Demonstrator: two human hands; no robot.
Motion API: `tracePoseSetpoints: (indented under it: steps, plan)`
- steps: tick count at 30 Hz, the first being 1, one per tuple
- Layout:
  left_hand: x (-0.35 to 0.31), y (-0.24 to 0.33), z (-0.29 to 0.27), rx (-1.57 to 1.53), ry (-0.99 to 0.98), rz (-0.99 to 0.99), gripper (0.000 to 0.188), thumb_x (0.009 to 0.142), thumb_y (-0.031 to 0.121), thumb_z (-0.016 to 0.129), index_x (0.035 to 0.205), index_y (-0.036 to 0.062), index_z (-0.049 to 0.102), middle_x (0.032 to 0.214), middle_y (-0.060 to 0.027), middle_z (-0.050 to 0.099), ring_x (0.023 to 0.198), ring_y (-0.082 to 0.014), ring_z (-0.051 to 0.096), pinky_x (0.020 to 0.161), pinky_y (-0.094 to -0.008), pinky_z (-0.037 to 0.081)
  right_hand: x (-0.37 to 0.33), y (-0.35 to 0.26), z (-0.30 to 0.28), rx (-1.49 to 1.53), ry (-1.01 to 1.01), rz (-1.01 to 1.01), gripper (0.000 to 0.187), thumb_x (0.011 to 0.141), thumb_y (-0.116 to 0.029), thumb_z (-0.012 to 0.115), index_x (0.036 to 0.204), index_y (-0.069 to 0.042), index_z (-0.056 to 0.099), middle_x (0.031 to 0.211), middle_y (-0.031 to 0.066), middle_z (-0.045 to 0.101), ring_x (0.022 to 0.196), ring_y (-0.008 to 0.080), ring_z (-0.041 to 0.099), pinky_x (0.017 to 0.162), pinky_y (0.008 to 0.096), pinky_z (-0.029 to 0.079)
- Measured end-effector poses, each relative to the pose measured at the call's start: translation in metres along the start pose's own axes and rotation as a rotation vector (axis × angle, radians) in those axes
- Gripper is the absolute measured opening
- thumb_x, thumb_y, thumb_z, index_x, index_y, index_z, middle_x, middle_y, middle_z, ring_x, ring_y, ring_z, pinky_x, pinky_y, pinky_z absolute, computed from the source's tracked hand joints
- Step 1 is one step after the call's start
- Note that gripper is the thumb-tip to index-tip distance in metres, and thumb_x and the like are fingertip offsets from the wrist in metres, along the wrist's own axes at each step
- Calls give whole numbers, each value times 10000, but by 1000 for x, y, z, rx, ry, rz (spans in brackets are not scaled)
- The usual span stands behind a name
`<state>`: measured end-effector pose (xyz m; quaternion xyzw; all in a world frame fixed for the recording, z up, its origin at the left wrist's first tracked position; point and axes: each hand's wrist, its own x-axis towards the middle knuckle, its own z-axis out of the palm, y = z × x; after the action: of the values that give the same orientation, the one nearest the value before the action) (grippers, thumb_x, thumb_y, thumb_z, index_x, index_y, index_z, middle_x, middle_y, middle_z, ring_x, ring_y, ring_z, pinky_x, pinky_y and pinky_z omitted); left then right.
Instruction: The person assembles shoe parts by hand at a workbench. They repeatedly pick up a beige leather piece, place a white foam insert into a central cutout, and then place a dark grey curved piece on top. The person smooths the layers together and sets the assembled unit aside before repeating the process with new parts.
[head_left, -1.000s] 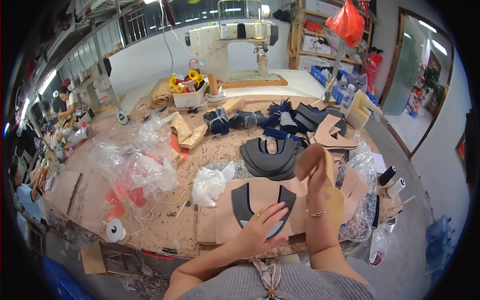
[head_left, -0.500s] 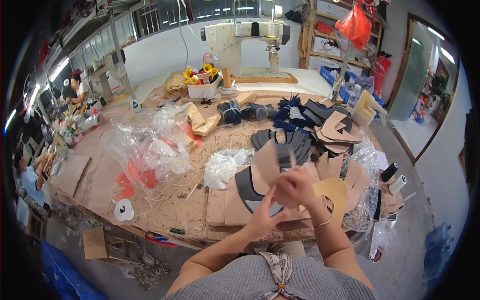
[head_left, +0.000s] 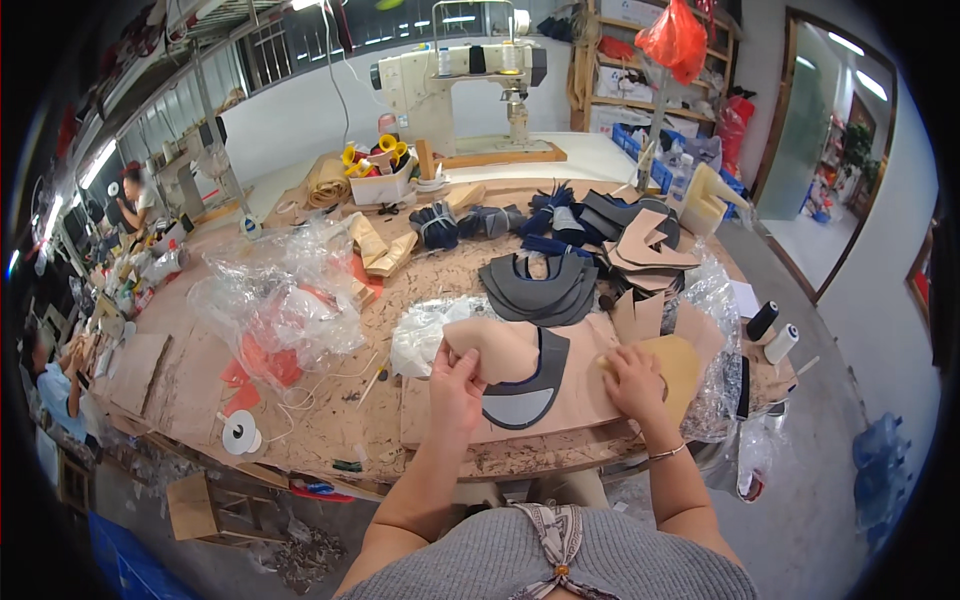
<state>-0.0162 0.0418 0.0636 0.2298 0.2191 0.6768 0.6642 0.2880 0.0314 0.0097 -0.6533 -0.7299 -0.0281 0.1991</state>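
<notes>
A curved beige sheet piece (head_left: 500,346) is pinched at its left edge by my left hand (head_left: 457,388), thumb on top. It overlaps a dark grey U-shaped piece (head_left: 553,368) with a lighter grey panel, lying on a flat beige board (head_left: 590,395). My right hand (head_left: 636,382) rests palm down to the right, fingers apart, over the left part of a yellow-tan curved piece (head_left: 680,366). What lies under its fingertips is partly hidden. Beyond both hands sits a stack of dark grey curved pieces (head_left: 540,287).
Crumpled clear plastic (head_left: 280,290) covers the left; white plastic (head_left: 425,335) lies nearer. Beige cut pieces (head_left: 650,250) and navy bundles (head_left: 555,215) lie behind. Thread cones (head_left: 780,343) stand at right, a sewing machine (head_left: 455,90) at the back. Another person (head_left: 58,380) sits far left.
My hands were together over the grey piece, the right one blurred. They have parted: left moved left holding the beige piece, right moved right onto the yellow-tan piece. The view has shifted slightly.
</notes>
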Motion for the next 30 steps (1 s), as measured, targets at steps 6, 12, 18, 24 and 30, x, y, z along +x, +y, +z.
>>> tracePoseSetpoints:
  steps: [6, 12, 18, 24, 30]
  plan:
    - [-16, -1, 15, -168, 16, -235, 302, 918, 87, 613, 1212, 68, 545, 1133, -49, 635, 1013, -168, 633, 864, -298, 538, 12, -52, -37, 729, -663, -80, 348, 936, -308, 577, 1202, -84, 588, 1182, 110, 607, 1020, 250, 597, 884, 379, 453]
    - [-14, -8, 6, 676, -187, 41, 282, 885, 17, 610, 1162, 2, 563, 1081, -58, 645, 902, -143, 648, 756, -274, 536, 29, -97, -14, 1631, -332, 169, 297, 943, -262, 579, 1020, 19, 637, 863, 16, 646, 748, 78, 589, 639, 225, 460]
    - [15, 6, -19, 1291, -148, 268, 284, 807, 146, 732, 1014, 0, 603, 732, -57, 657, 618, -113, 605, 590, -266, 483, 39, -101, -8, 1384, -191, 243, 253, 835, -156, 723, 983, 35, 651, 897, 62, 684, 782, 94, 626, 666, 234, 511]
    - [5, -22, -56, 1347, -84, 217, 322, 746, 148, 772, 996, 45, 597, 635, -44, 615, 551, -134, 573, 540, -287, 458, 15, -90, 40, 1089, -89, 216, 329, 761, -160, 786, 982, 17, 618, 851, 96, 683, 759, 146, 643, 671, 283, 522]
    - [5, -20, -56, 1368, -41, 174, 414, 723, 124, 782, 1079, 48, 585, 634, -45, 620, 556, -120, 586, 546, -279, 461, 14, -98, 39, 971, -100, 198, 311, 779, -59, 752, 1045, 7, 605, 921, 51, 679, 827, 111, 638, 727, 268, 523]
